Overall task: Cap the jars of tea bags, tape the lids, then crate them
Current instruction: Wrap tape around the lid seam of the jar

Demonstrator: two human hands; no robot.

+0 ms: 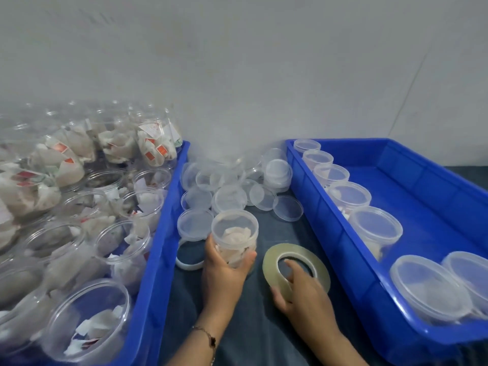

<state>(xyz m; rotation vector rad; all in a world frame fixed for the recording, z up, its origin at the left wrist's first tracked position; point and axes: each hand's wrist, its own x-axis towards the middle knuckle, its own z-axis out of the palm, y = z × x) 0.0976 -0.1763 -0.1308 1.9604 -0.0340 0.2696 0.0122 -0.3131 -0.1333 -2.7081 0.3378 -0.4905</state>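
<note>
Left hand [224, 270] gripping capped clear plastic jar [235, 239]; right hand [298, 286] pinching yellowish tape roll [295, 268]. Risk: tape snagging, toppling jar.

A pale grey wall [237, 62] is filling the upper half of the view. A thin dark line [412, 83] is running diagonally down the wall at the far right. A faint smudged patch is showing on the wall near the top left.

A dark blue-grey cloth [264, 326] is covering the work surface and is meeting the wall at the far right. The cloth is lying flat, with slight creases in the foreground.

A white ring [184, 264] is lying flat on the cloth at centre left, with the cloth showing through its middle.

A thin chain bracelet [204, 332] is sitting low in the view, carrying a small dark charm.
</note>
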